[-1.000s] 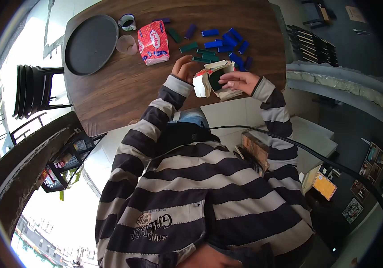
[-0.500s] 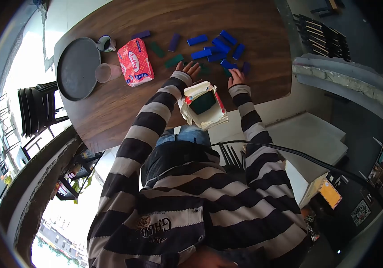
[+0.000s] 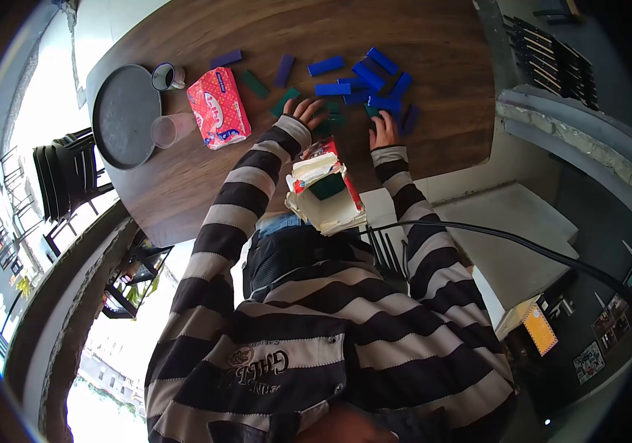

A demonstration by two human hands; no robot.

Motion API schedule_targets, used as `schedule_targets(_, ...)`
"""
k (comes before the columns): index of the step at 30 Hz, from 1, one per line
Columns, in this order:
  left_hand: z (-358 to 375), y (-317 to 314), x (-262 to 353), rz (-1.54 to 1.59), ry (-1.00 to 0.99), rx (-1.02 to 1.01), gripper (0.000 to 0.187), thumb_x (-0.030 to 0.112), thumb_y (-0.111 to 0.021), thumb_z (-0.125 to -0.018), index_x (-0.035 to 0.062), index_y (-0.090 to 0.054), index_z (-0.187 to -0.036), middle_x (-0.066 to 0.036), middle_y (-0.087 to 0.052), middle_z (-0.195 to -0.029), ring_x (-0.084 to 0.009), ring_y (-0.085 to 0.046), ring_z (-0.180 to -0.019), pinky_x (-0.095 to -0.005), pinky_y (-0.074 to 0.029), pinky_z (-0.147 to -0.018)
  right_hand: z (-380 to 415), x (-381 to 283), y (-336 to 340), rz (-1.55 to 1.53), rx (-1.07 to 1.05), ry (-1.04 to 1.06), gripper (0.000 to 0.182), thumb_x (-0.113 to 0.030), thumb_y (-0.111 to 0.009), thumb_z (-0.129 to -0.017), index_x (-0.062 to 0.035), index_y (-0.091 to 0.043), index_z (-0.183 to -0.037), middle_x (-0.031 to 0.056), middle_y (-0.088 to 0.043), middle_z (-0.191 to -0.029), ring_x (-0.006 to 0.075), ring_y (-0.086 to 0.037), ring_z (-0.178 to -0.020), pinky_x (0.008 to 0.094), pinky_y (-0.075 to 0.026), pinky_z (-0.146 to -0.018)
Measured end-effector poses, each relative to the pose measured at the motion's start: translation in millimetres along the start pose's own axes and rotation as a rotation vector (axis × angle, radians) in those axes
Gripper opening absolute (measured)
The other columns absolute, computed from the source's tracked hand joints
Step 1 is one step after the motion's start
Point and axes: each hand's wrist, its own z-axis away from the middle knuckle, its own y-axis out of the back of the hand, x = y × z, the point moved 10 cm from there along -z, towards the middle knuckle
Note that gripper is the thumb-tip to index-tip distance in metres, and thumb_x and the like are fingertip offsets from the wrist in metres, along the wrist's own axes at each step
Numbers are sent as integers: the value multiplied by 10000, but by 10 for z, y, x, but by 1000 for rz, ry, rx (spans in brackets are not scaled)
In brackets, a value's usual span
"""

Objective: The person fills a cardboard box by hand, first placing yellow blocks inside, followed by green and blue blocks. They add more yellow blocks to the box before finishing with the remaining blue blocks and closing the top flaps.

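Resting at the near edge of the brown wood-grain table (image 3: 164, 196), one torn-mouthed white-and-red cardboard box (image 3: 344, 210), its opening turned toward the wearer, presumably for easy access; a dark green piece (image 3: 327, 186) shows inside.

Left hand (image 3: 305, 112): fingers spread, palm down among dark green rectangular blocks (image 3: 255, 84), perhaps steadying them; grip cannot be confirmed.

Right hand (image 3: 384, 131): fingers parted, tips beside the glossy blue rectangular blocks (image 3: 332, 89), with no piece visibly pinched.

Blue blocks: loosely heaped, some overlapping, as if tipped out together. Purple rectangular blocks (image 3: 284, 71): lying apart.

Left side: pink patterned soft packet (image 3: 218, 111), clear plastic cup (image 3: 170, 131), pale dark-rimmed mug (image 3: 168, 77), round dark grey tray (image 3: 120, 114), likely set aside for working room.
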Motion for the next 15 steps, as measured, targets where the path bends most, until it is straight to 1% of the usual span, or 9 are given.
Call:
schedule_targets(1, 49, -11, -35, -33, 9, 29, 517, 384, -619, -619, 178, -510, -1081, -36, -430, -1205, -223, -383, -1127, -485, -253, -896, 1, 38, -34, -30, 0, 12, 402, -38, -581, -672, -41, -479, -1061, 137, -453, -1099, 329, -456, -957, 409, -410, -787)
schedule_targets(2, 115, 22, -69, 3, 11, 99, 380, 343, -615, -616, 204, -552, -964, -10, -487, -1055, -211, -442, -991, -439, -308, -796, -2, 41, -26, -59, 2, 25, 423, -28, -583, -661, -42, -475, -1069, 140, -463, -1090, 333, -459, -948, 410, -410, -788)
schedule_targets(5, 318, -166, -124, -24, -6, -1, 309, 311, -612, -628, 210, -558, -916, -3, -486, -1034, -208, -450, -943, -431, -322, -759, -23, 40, 39, -144, 4, -4, 463, 1, -574, -628, -66, -489, -1078, 150, -490, -1047, 337, -466, -928, 412, -407, -791)
schedule_targets(6, 372, -193, -117, -70, -28, 0, 271, 279, -616, -628, 207, -558, -883, -11, -485, -999, -206, -451, -911, -414, -338, -723, -23, 4, 128, -176, 39, -2, 472, 6, -560, -621, -83, -505, -1081, 149, -512, -1017, 333, -479, -906, 411, -411, -785)
schedule_targets(10, 462, -153, -191, 80, 171, -8, 370, 244, -624, -621, 194, -533, -976, -48, -461, -997, -235, -449, -951, -408, -363, -740, 8, -175, 203, -290, 11, 70, 415, -3, -556, -644, -73, -538, -1053, 114, -554, -986, 311, -500, -899, 375, -419, -787)
schedule_targets(12, 445, -26, -250, 133, 295, 19, 435, 208, -625, -621, 184, -507, -1039, -70, -447, -1002, -260, -446, -973, -403, -381, -764, 9, -354, 70, -330, -77, 200, 421, 9, -567, -620, -68, -546, -1033, 114, -545, -989, 299, -502, -903, 368, -427, -789)
schedule_targets(13, 472, -169, -275, 182, 326, -39, 464, 184, -624, -619, 181, -491, -1064, -78, -441, -1018, -272, -442, -981, -397, -385, -780, 7, -443, 3, -350, -120, 265, 425, 15, -573, -607, -66, -550, -1024, 113, -541, -991, 293, -504, -905, 365, -432, -789)
schedule_targets(14, 504, -400, -337, 229, 356, -97, 495, 160, -622, -618, 178, -474, -1090, -86, -436, -1034, -284, -438, -988, -391, -389, -797, -24, -528, -39, -338, -145, 312, 374, 22, -582, -593, -54, -572, -959, 106, -538, -982, 287, -503, -904, 360, -433, -789)
schedule_targets(15, 519, -503, -384, 274, 386, -156, 527, 136, -621, -616, 175, -458, -1115, -94, -431, -1049, -297, -434, -996, -385, -394, -814, -59, -564, -96, -335, -141, 338, 363, 24, -588, -587, -52, -573, -942, 104, -536, -979, 287, -502, -905, 360, -433, -790)
